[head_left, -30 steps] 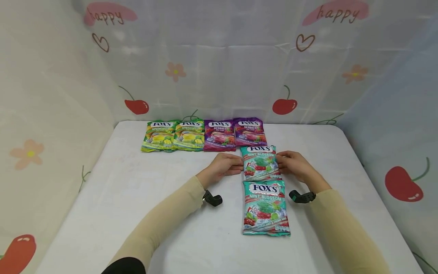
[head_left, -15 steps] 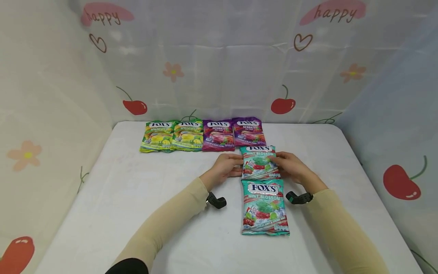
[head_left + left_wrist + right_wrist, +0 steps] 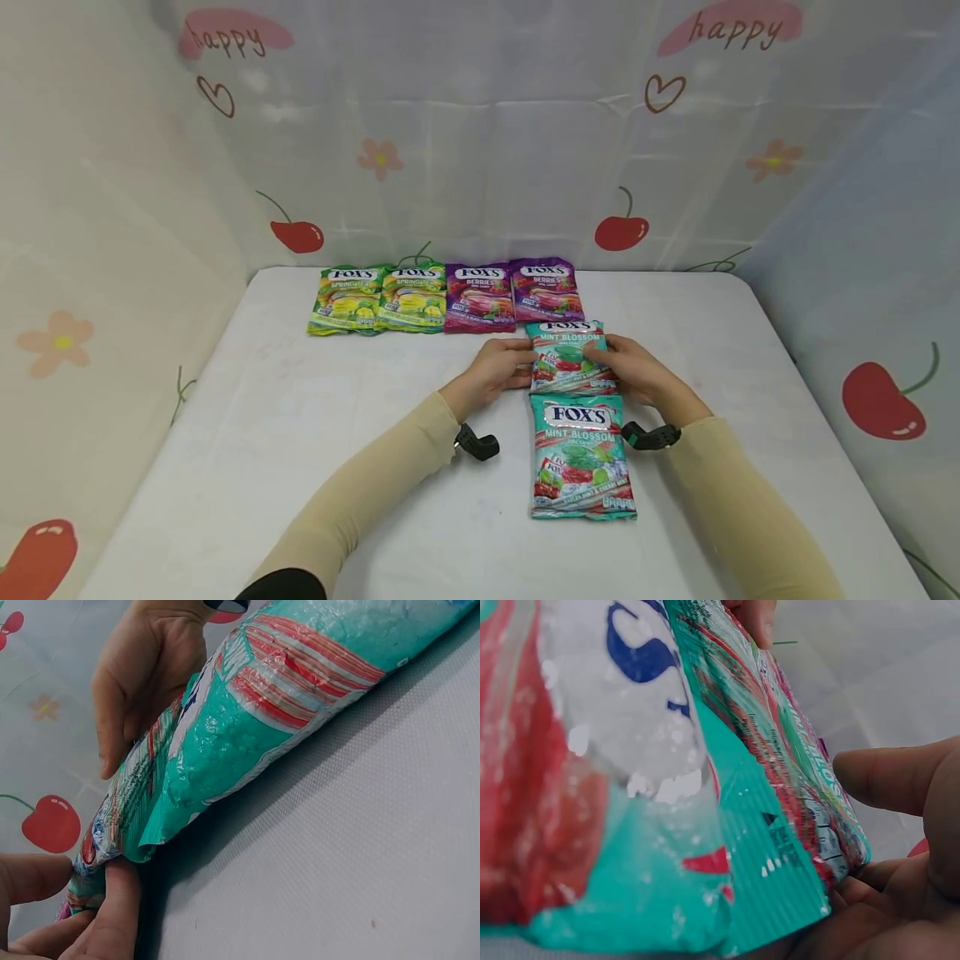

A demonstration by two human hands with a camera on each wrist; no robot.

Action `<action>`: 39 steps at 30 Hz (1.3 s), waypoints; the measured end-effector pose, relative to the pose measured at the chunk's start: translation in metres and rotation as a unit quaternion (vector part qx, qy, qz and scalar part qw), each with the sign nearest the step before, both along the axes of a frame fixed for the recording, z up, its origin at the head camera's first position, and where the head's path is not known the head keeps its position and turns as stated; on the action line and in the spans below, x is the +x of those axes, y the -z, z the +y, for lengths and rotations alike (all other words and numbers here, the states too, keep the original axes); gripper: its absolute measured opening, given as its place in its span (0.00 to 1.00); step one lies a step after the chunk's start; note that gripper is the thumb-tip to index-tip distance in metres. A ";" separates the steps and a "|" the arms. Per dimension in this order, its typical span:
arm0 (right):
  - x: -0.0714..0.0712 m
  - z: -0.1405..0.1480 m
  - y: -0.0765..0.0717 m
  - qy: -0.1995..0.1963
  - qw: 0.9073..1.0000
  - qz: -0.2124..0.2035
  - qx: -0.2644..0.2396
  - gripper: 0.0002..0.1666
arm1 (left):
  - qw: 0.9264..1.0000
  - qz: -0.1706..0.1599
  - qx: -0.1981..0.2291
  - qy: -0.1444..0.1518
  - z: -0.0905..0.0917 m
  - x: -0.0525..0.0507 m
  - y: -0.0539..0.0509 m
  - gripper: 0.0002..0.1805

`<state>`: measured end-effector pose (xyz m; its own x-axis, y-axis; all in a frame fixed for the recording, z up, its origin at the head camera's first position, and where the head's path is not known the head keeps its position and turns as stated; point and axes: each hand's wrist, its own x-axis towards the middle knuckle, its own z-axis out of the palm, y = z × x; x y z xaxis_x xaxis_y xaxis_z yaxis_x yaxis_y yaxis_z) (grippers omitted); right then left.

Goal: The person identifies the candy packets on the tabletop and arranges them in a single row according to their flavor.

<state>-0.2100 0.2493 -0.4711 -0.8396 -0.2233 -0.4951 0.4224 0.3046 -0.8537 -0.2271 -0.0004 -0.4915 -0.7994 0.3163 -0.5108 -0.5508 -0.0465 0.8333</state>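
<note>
1. So the relation everything hangs on, as we see it: the far Mint Blossom bag (image 3: 567, 360) sits right between the hands, at 3 o'clock from the left hand (image 3: 489, 368) and 9 o'clock from the right hand (image 3: 637, 371). Neither is nearer; they're both on it.
2. Hands are well apart, one per side edge. The left pinches its edge between thumb and fingers; the right has fingers under the edge and thumb over the face. How hard they squeeze, we can't tell.
3. Long axis runs roughly 12 to 6, so we're looking at a grip across the short way. Whether the bag is off the table (image 3: 390, 433), we can't say.
4. At 6 o'clock the near Mint Blossom bag (image 3: 579, 467) butts right up against it; we can't make out which edge overlaps. We'd guess dragging toward 6 would snag there.
5. At 12, leaning to 11, the right-hand Berries bag (image 3: 546, 290) is just beside its top edge, so straight ahead looks tight to us.
6. Best room, we reckon, is toward 1 or 2 o'clock: bare tabletop up to the rounded far corner.
7. Watch the right wrist camera (image 3: 651, 436), just beside the near bag's upper corner.
</note>
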 end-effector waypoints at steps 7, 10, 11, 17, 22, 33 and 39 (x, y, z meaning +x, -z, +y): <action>0.001 0.000 -0.001 -0.003 1.000 -0.003 -0.010 0.45 | 1.000 -0.005 0.004 0.023 0.001 0.003 -0.004 0.28; 0.002 -0.001 -0.003 -0.006 1.000 0.001 -0.014 0.46 | 1.000 -0.001 0.002 0.027 0.000 0.005 -0.005 0.29; 0.002 -0.001 -0.003 -0.005 1.000 0.003 -0.016 0.46 | 1.000 0.000 0.001 0.027 0.000 0.006 -0.005 0.29; 0.007 -0.003 -0.008 -0.004 1.000 0.015 -0.024 0.48 | 1.000 0.004 0.016 0.024 -0.001 0.009 -0.008 0.31; 0.010 -0.002 -0.012 -0.008 0.999 0.038 -0.028 0.49 | 1.000 0.008 0.021 0.015 -0.001 0.010 -0.010 0.30; 0.012 -0.006 -0.017 0.033 0.994 0.088 -0.062 0.58 | 0.998 0.032 0.045 -0.020 0.006 0.006 -0.020 0.29; 0.009 -0.009 -0.019 0.079 0.990 0.095 -0.072 0.55 | 0.995 0.020 0.089 -0.031 0.016 -0.003 -0.025 0.31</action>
<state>-0.2010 0.2398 -0.4519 -0.9447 -0.1379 -0.2975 0.2828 0.1170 -0.9520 -0.2299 0.0153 -0.4666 -0.8394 0.3474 -0.4181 -0.5081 -0.2281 0.8306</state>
